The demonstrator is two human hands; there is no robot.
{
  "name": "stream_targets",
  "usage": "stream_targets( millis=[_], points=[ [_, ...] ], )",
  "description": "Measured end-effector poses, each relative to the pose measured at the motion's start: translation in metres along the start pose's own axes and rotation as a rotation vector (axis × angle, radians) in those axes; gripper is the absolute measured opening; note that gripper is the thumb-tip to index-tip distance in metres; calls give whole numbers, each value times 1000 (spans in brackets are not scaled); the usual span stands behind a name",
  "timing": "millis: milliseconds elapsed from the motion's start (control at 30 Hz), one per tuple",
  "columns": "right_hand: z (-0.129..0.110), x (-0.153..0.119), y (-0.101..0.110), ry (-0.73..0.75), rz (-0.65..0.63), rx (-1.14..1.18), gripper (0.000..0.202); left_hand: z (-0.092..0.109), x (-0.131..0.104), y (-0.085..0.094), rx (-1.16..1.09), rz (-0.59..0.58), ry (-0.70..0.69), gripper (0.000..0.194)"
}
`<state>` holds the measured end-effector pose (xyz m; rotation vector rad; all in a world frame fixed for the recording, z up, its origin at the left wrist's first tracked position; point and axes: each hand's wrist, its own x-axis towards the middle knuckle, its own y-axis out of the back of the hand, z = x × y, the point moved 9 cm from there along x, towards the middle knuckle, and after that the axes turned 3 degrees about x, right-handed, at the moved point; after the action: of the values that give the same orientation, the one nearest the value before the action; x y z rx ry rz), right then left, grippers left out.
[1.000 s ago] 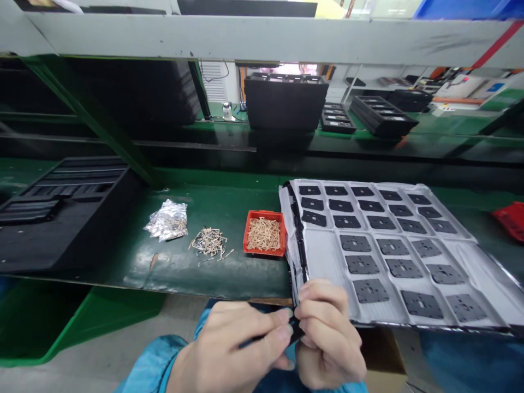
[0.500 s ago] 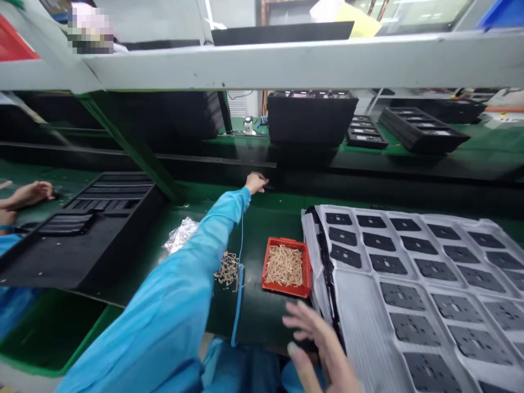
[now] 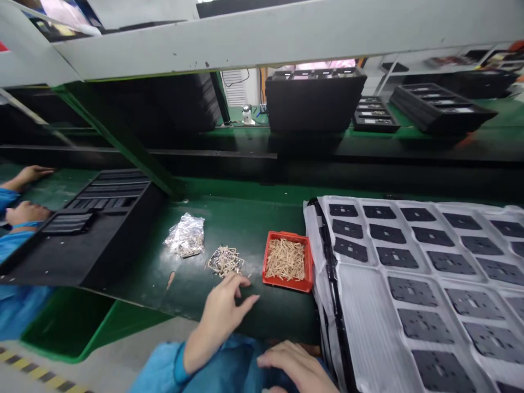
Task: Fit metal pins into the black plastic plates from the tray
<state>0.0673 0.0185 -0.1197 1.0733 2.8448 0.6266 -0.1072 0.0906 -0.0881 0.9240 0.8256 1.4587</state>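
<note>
My left hand (image 3: 225,305) is over the front of the green table (image 3: 241,218), thumb and fingers apart with nothing between them. Just beyond its fingertips lies a small pile of metal pieces (image 3: 225,261). My right hand (image 3: 295,367) is at the bottom edge in front of the table, partly cut off, its visible fingers stretched and holding nothing. A red tray (image 3: 309,273) of small tan pieces (image 3: 285,260) stands right of the pile. A clear plastic bag (image 3: 186,234) of metal parts lies to the left.
White trays (image 3: 364,316) with flat black plates stand at the right. A black case (image 3: 118,229) lies at the left, beside a person's hands (image 3: 28,213). A green bin (image 3: 69,327) is below. A shelf beam (image 3: 262,41) crosses above.
My left hand has come back from the far side of the table to the near edge, beside the metal pile. My right hand has moved lower and left. The view has shifted slightly.
</note>
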Motion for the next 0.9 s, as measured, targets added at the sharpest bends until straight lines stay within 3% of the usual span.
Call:
stream_targets(
  millis=[100,200,267,367,533,633,733,900],
  points=[
    [-3,-3,-10,-17,-51,15,34,6,-35,-37,-9,161,61,21],
    [-12,-12,-15,-9,-71,2,42,16,-36,-70,-19,278,80,22],
    [-18,-18,-12,-26,-64,3,39,20,-32,-82,-30,330,78,21],
    [-25,-26,0,-61,-24,44,24,23,-28,-86,-46,386,57,19],
    [-34,-28,16,-69,104,73,18,39,-33,-58,-71,453,-75,17],
    [-29,-24,27,-138,274,97,11,57,-47,-26,-67,508,-203,15],
    [-18,-20,37,-286,462,119,20,75,-66,10,-8,586,-368,14],
    [-19,-3,34,-339,480,294,30,95,-80,48,118,643,-589,13]
  ],
)
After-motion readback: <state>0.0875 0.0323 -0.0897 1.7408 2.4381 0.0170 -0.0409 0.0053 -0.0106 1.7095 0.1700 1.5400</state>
